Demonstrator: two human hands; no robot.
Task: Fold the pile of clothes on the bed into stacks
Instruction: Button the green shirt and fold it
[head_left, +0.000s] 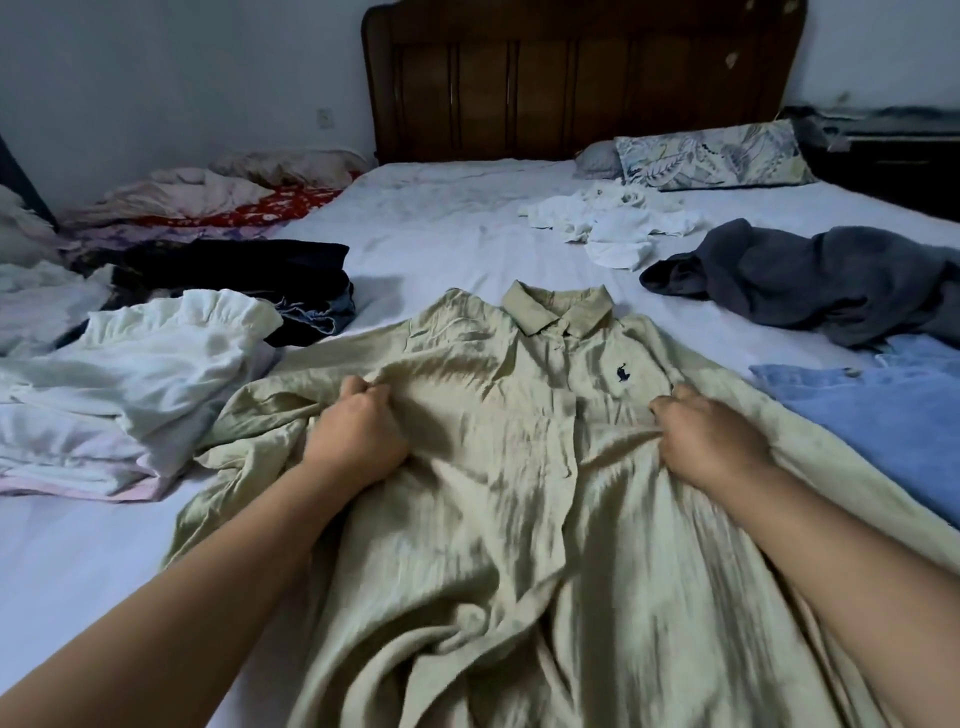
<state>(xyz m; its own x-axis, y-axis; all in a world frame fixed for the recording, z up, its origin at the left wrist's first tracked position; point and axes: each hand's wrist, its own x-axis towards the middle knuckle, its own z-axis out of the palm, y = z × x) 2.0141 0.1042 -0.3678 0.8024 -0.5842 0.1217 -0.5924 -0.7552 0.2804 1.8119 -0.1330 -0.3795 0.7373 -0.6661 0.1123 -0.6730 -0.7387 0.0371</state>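
Light: dim, cool and even across the room, its source out of view.
Shadows: soft folds darken the olive shirt (519, 467).
Glare: a faint sheen on the bed sheet (441, 249).
Blur: forearms and lower fabric smear slightly.
Edges: wide-angle stretch bends the headboard (571, 78).

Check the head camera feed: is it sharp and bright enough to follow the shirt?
Head view: dim and bluish, wide-angle bending at the edges; beige shirt is streaked with motion blur below the left hand and right hand, its collar sharper.
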